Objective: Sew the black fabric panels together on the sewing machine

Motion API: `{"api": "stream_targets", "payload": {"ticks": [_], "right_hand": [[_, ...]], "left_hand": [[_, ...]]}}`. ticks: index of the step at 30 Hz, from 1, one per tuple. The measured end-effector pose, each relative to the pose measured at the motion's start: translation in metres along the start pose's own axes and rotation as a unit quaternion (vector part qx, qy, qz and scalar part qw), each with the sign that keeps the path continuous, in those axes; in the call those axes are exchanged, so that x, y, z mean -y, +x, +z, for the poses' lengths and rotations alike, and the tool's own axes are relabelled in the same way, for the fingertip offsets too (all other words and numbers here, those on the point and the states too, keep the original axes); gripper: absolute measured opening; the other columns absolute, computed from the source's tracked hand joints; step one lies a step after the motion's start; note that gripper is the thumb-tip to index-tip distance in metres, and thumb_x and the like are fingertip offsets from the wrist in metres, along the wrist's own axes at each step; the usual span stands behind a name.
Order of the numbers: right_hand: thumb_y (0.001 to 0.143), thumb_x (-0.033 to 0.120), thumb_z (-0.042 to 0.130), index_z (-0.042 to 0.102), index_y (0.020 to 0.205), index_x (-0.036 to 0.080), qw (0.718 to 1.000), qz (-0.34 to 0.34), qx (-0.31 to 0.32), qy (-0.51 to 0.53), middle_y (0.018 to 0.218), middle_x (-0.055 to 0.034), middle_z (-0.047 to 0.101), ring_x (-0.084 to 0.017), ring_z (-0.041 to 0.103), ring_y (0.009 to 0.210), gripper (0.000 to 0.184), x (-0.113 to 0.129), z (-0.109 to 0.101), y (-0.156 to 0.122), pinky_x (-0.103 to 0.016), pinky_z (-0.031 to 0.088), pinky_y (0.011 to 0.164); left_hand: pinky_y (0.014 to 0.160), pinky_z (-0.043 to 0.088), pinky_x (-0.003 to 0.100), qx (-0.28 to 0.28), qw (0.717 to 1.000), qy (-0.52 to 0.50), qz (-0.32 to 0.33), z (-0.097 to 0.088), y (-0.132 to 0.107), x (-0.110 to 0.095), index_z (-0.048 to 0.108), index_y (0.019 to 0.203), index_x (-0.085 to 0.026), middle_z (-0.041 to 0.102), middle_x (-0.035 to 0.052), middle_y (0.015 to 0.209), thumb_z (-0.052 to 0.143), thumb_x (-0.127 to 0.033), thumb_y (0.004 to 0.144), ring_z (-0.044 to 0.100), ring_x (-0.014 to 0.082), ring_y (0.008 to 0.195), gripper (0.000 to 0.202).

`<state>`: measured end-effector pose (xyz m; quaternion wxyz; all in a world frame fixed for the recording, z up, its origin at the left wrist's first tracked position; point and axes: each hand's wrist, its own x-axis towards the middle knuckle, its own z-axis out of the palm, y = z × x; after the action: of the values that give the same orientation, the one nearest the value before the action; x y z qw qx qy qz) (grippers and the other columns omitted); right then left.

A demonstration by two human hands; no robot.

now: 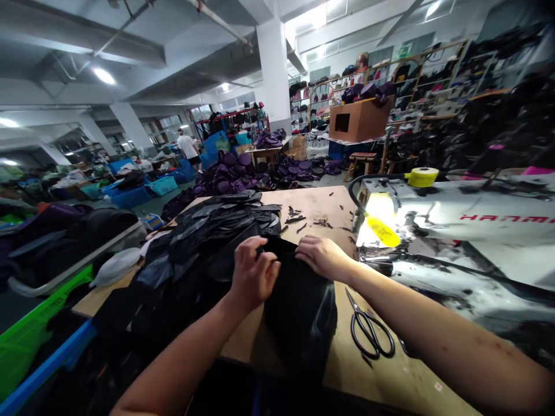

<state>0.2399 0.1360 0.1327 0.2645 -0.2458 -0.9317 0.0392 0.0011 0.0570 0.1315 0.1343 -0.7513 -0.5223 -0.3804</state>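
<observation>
- Softly slumped, the black fabric piece point(299, 315) lies on the bench point(299, 211) between the hands; it looks light and limp, with a faint sheen lower down.
- Left hand point(255, 273): fingers curled, apparently gripping the fabric's upper edge.
- Right hand point(323, 256): lies across that edge, fingers together; whether it grips, I cannot tell.
- Best held along that upper edge, since the soft body would sag.
- Nearby: a heap of black cut pieces point(203, 254), smooth and flat, and black-handled tailor's shears point(368, 326).
</observation>
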Motion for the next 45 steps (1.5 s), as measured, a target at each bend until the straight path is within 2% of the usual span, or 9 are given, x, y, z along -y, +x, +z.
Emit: {"api": "stream_targets", "payload": {"ticks": [4, 8, 17, 27, 30, 33, 37, 41, 45], "right_hand": [[0.105, 0.030, 0.045, 0.068, 0.090, 0.016, 1.000, -0.009, -0.021, 0.010, 0.085, -0.0080, 0.066, -0.018, 0.059, 0.084, 0.031, 0.000, -0.003, -0.003, -0.029, 0.045, 0.075], [0.103, 0.033, 0.051, 0.068, 0.088, 0.016, 0.999, 0.039, -0.019, 0.026, 0.084, -0.0068, 0.066, -0.018, 0.061, 0.083, 0.029, -0.004, -0.012, -0.012, -0.028, 0.044, 0.074], [0.092, 0.037, 0.065, 0.068, 0.077, 0.019, 0.963, 0.248, -0.029, 0.106, 0.078, -0.0024, 0.069, -0.016, 0.060, 0.071, 0.025, -0.006, -0.019, -0.030, -0.027, 0.039, 0.067], [0.088, 0.038, 0.067, 0.061, 0.070, 0.019, 0.951, 0.286, -0.069, 0.094, 0.071, -0.0014, 0.064, -0.015, 0.057, 0.067, 0.027, -0.001, -0.019, -0.043, -0.027, 0.039, 0.064], [0.087, 0.035, 0.069, 0.069, 0.093, 0.020, 0.944, 0.309, -0.070, 0.093, 0.072, 0.0002, 0.064, -0.015, 0.056, 0.064, 0.016, 0.000, -0.024, -0.046, -0.027, 0.039, 0.063], [0.089, 0.034, 0.065, 0.070, 0.111, 0.023, 0.950, 0.295, -0.029, 0.103, 0.080, -0.0014, 0.068, -0.017, 0.059, 0.068, 0.026, 0.002, -0.035, -0.048, -0.027, 0.041, 0.066], [0.097, 0.040, 0.052, 0.065, 0.080, 0.021, 0.945, 0.287, -0.007, 0.154, 0.068, 0.0004, 0.060, -0.014, 0.053, 0.062, 0.029, 0.012, -0.040, -0.053, -0.026, 0.038, 0.062], [0.097, 0.043, 0.048, 0.044, 0.067, 0.021, 0.891, 0.385, -0.177, 0.161, 0.062, 0.0022, 0.046, -0.013, 0.044, 0.060, 0.038, 0.017, -0.009, -0.070, -0.027, 0.035, 0.059], [0.095, 0.037, 0.047, 0.047, 0.065, 0.021, 0.840, 0.480, -0.193, 0.163, 0.069, -0.0028, 0.058, -0.017, 0.053, 0.069, 0.035, 0.000, 0.025, -0.112, -0.028, 0.040, 0.064]], "left_hand": [[0.115, 0.034, 0.053, 0.165, 0.981, -0.012, 0.099, 0.003, 0.045, -0.001, 0.075, 0.102, -0.023, 0.058, 0.0129, 0.141, 0.075, -0.048, 0.084, 0.046, 0.0355, 0.137, 0.030], [0.087, 0.050, 0.031, 0.284, 0.947, -0.135, 0.066, 0.019, 0.068, 0.013, 0.075, 0.081, -0.020, 0.073, 0.0048, 0.093, 0.066, -0.029, 0.090, 0.066, 0.0193, 0.090, 0.016], [0.069, 0.046, 0.025, 0.164, 0.948, -0.261, -0.079, 0.044, 0.043, -0.005, 0.068, 0.071, -0.017, 0.069, 0.0002, 0.072, 0.068, -0.031, 0.087, 0.062, 0.0142, 0.069, 0.021], [0.076, 0.050, 0.027, 0.140, 0.944, -0.274, -0.120, 0.050, 0.039, -0.019, 0.072, 0.090, -0.019, 0.073, 0.0017, 0.083, 0.071, -0.031, 0.085, 0.066, 0.0167, 0.078, 0.013], [0.077, 0.050, 0.028, 0.171, 0.931, -0.295, -0.129, 0.053, 0.032, -0.020, 0.076, 0.091, -0.018, 0.076, 0.0031, 0.087, 0.066, -0.032, 0.089, 0.068, 0.0184, 0.081, 0.017], [0.071, 0.048, 0.026, 0.187, 0.932, -0.292, -0.100, 0.047, 0.039, -0.018, 0.075, 0.085, -0.017, 0.072, 0.0022, 0.079, 0.063, -0.034, 0.091, 0.065, 0.0170, 0.075, 0.022], [0.075, 0.048, 0.026, 0.260, 0.931, -0.253, 0.050, 0.042, 0.102, -0.019, 0.075, 0.082, -0.017, 0.071, 0.0028, 0.080, 0.063, -0.033, 0.090, 0.063, 0.0166, 0.077, 0.022], [0.075, 0.047, 0.023, 0.407, 0.868, -0.236, 0.159, 0.087, 0.173, -0.042, 0.077, 0.077, -0.016, 0.074, 0.0016, 0.081, 0.071, -0.021, 0.080, 0.065, 0.0159, 0.077, 0.009], [0.065, 0.047, 0.018, 0.509, 0.810, -0.248, 0.153, 0.160, 0.173, -0.078, 0.075, 0.067, -0.014, 0.074, -0.0010, 0.070, 0.075, -0.007, 0.070, 0.064, 0.0111, 0.064, 0.007]]}}
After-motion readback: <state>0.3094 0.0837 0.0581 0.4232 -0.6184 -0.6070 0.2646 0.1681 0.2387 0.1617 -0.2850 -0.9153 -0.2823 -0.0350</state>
